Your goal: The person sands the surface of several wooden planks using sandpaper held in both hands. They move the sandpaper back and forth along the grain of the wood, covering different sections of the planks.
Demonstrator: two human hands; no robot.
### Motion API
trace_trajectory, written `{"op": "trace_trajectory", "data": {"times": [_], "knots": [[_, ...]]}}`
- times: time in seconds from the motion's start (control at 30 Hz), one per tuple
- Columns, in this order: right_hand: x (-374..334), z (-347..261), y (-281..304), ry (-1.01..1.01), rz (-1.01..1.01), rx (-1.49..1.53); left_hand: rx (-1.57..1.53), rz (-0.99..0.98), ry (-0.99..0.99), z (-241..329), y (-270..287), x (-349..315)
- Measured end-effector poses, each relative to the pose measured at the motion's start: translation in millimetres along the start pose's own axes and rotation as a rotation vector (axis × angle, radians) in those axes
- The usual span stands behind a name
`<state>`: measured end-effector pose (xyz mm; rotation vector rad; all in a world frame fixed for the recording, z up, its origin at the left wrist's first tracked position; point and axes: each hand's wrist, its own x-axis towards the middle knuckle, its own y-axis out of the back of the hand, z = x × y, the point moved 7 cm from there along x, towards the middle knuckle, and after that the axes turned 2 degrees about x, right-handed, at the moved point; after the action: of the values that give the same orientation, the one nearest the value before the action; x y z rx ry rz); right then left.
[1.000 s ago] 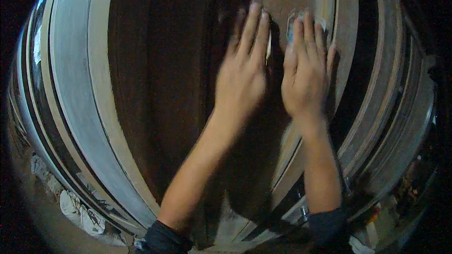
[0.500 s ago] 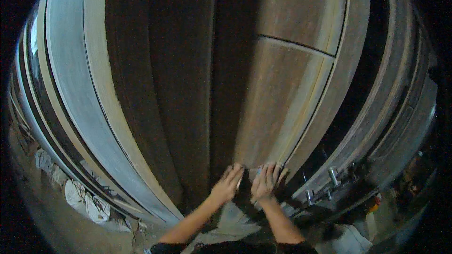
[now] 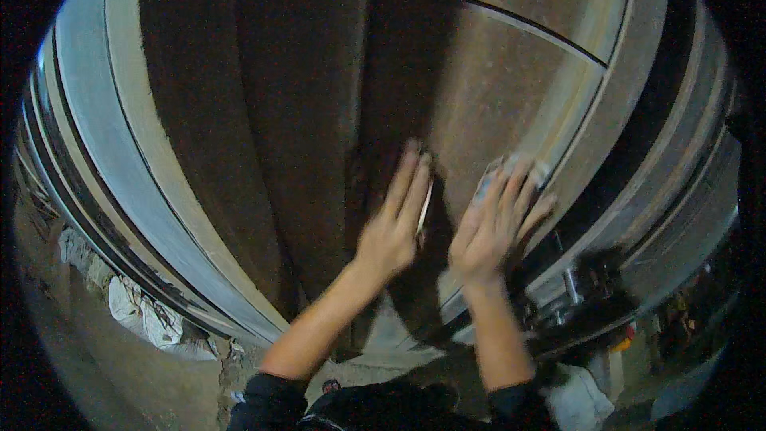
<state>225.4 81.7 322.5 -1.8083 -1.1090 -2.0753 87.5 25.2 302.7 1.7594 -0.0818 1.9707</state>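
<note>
My left hand (image 3: 393,219) reaches over the dark strip of the long panelled surface, fingers stretched forward and close together. A thin pale-edged piece (image 3: 425,207) shows along its inner side, held against the fingers; its kind is unclear. My right hand (image 3: 496,227) lies flat on the brown panel (image 3: 511,96), fingers forward and slightly apart. Under those fingers is a pale blue-white pad (image 3: 539,173), perhaps folded cloth or paper, pressed to the panel near its light right border. Most of the pad is covered by the hand.
A dark seam (image 3: 535,28) crosses the brown panel. Pale blue boards (image 3: 88,88) run along the left. Metal fittings (image 3: 571,286) stand at the lower right edge. White bags (image 3: 145,311) lie on the floor at left, another white bag (image 3: 578,399) at lower right.
Both hands have moved forward, away from my body, along the surface. The right hand has also shifted right with its pad, and the gap between the hands is wider.
</note>
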Motion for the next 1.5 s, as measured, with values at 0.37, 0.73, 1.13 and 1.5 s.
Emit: {"op": "trace_trajectory", "data": {"times": [0.37,0.73,1.13,1.5], "knots": [[-36,-1,-20,-0.012,-0.003,0.028,0.175,-0.091,0.182,-18,-7,-30],[-145,10,-53,-0.012,0.064,0.165,0.198,-0.292,-0.199,-14,-53,-213],[-62,39,-23,-0.046,0.159,0.032,0.278,-0.051,-0.099,-12,-45,-109],[-247,35,-81,-0.034,-0.122,0.105,0.146,-0.336,0.162,-65,-35,-213]]}}
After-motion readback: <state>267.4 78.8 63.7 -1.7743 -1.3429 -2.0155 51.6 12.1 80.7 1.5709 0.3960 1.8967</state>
